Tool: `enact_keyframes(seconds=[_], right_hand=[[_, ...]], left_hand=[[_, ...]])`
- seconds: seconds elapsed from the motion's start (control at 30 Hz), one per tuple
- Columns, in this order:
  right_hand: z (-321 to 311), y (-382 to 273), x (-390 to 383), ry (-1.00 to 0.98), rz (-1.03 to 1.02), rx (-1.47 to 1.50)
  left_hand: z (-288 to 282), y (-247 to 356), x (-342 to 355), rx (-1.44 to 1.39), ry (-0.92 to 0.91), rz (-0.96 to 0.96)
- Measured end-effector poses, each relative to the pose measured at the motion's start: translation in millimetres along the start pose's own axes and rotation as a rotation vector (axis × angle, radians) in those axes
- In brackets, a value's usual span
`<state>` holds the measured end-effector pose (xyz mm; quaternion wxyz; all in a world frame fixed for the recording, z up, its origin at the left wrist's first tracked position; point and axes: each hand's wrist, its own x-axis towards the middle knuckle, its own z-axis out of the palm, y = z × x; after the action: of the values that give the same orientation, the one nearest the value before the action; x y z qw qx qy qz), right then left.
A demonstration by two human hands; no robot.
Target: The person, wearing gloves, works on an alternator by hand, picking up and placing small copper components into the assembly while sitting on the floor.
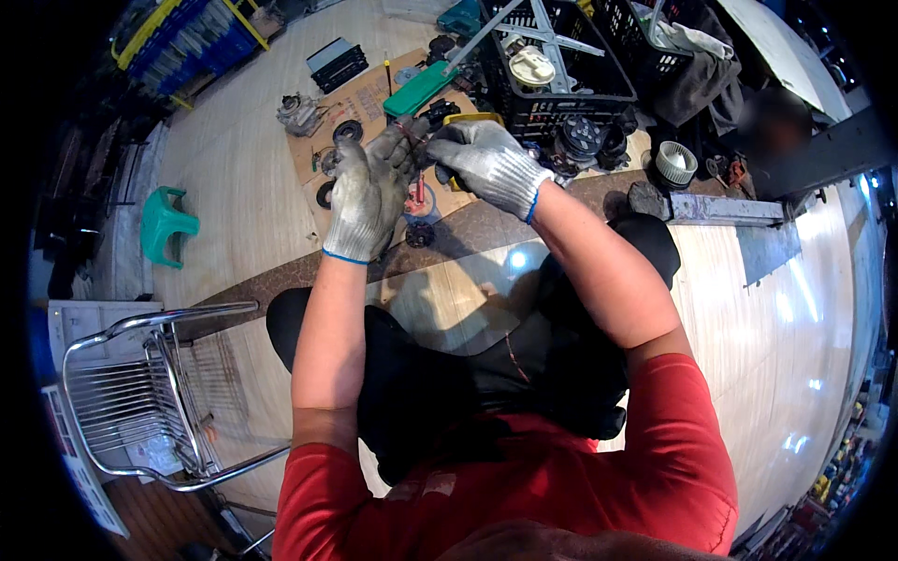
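Both my hands are in grey-white work gloves over parts spread on cardboard (309, 164). My left hand (374, 187) is closed round a small dark part (412, 140), partly hidden by the fingers. Just right of it, my right hand (482, 164) has its fingers curled on something I cannot make out, with a yellow item (468, 119) behind it. Around them lie black rings (348, 131), a silver metal part (295, 112), a red-handled tool (417, 194), a small dark round part (420, 235) and a dark pulley-like part (582, 138).
Black crates (571, 107) and a green-handled tool (419, 87) stand beyond. A green stool (166, 224) and chrome chair (122, 327) are left. Right are a white fan wheel (675, 161), a metal beam (725, 210) and a blurred round shape (776, 126). A yellow-and-blue rack (173, 56) is far left.
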<state>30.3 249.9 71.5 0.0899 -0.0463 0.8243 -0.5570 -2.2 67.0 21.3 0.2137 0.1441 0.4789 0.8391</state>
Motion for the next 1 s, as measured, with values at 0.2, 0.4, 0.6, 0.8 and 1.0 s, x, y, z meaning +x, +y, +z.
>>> enact_keyframes(seconds=[0.2, 0.4, 0.6, 0.8, 1.0], right_hand=[[23.9, 51.0, 39.1, -0.015, -0.145, -0.488], [28.1, 52.6, 33.6, 0.071, 0.049, 0.135], [31.7, 46.0, 25.3, 0.046, -0.067, -0.072], [35.7, 52.7, 31.9, 0.061, -0.143, -0.141], [33.1, 50.8, 29.2, 0.031, -0.181, -0.155]], left_hand=[[-52.2, -13.9, 0.5, -0.150, -0.013, 0.016], [-19.3, -11.7, 22.4, -0.484, -0.471, 0.067], [10.3, 8.9, 1.2, -0.336, 0.137, 0.189], [10.5, 13.5, -2.5, -0.359, 0.170, 0.167], [12.0, 15.0, -3.3, -0.364, 0.230, 0.180]])
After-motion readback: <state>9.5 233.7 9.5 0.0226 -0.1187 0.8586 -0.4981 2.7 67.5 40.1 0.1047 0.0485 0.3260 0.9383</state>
